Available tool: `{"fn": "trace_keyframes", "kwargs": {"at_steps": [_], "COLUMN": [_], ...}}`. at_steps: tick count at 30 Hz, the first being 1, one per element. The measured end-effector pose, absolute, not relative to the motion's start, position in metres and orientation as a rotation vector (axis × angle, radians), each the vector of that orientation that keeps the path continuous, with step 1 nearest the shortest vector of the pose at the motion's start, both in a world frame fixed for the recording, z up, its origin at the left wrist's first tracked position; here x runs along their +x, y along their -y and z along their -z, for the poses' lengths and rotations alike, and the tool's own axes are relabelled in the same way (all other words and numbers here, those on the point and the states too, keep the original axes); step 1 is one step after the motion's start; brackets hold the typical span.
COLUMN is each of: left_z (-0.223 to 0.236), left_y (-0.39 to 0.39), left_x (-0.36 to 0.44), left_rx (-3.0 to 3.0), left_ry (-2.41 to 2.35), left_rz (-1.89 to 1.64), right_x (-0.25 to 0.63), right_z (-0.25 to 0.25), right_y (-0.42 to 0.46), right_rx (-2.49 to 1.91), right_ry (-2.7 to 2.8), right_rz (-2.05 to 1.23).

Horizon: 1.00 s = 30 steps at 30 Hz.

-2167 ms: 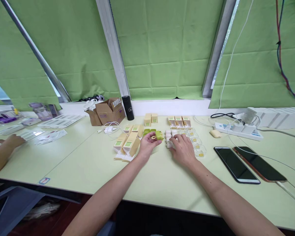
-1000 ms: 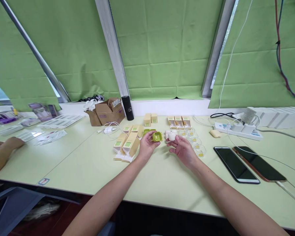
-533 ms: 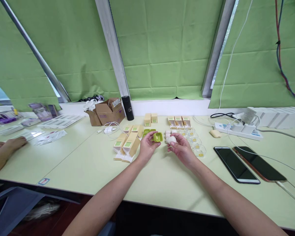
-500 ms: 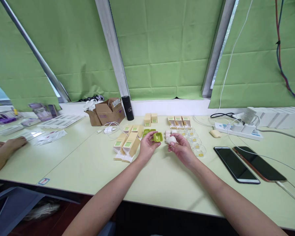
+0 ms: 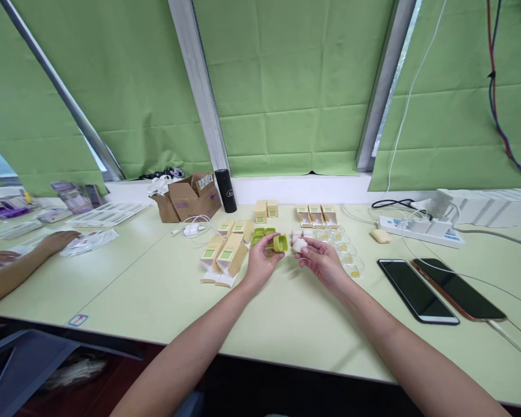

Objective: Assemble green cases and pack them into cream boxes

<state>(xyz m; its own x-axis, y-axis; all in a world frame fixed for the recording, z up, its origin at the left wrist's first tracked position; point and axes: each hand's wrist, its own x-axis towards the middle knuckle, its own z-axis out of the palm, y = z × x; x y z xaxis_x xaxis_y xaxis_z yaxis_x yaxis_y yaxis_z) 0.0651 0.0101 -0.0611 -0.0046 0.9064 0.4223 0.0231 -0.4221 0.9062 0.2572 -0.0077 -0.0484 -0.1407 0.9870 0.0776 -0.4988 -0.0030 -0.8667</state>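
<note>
My left hand [image 5: 261, 260] grips a small green plastic cup [image 5: 280, 243], its hollow side tilted toward my right hand. In the fingers of my right hand [image 5: 319, 258] is a small white rounded piece [image 5: 299, 245], close to the cup but apart from it. Behind my left hand lie more green cups [image 5: 264, 233]. Beyond the right fingers are small white pieces [image 5: 296, 234], partly hidden. Several clear plastic covers with yellow marks [image 5: 346, 248] lie to the right of that hand. Open-ended cream cartons [image 5: 226, 253] lie left of my left hand.
At the back are cream boxes [image 5: 266, 211], open cartons [image 5: 316, 216], a black bottle [image 5: 226, 191] and a cardboard box [image 5: 195, 200]. Two phones [image 5: 418, 291] and a power strip [image 5: 421, 230] with trailing cables lie on the right. A co-worker's hand [image 5: 58, 241] works at far left.
My right hand has turned the white piece and shifted it slightly left. The green cup has tilted a little in my left hand. The co-worker's hand has reached to the right.
</note>
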Motion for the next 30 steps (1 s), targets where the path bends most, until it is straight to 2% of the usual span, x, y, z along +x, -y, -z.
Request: {"fn": "trace_keyframes", "kwargs": {"at_steps": [11, 30], "left_z": [0.058, 0.054], "left_y": [0.002, 0.007], "left_x": [0.067, 0.067], "left_rx": [1.817, 1.964], "left_ry": [-1.071, -1.075], "left_rz": [-1.460, -1.447], "right_x": [0.255, 0.253], "right_z": [0.054, 0.055], "right_y": [0.006, 0.006], "right_rx": [-0.824, -0.817], "right_ry": [1.117, 1.220], "right_rz": [-1.267, -1.206]}}
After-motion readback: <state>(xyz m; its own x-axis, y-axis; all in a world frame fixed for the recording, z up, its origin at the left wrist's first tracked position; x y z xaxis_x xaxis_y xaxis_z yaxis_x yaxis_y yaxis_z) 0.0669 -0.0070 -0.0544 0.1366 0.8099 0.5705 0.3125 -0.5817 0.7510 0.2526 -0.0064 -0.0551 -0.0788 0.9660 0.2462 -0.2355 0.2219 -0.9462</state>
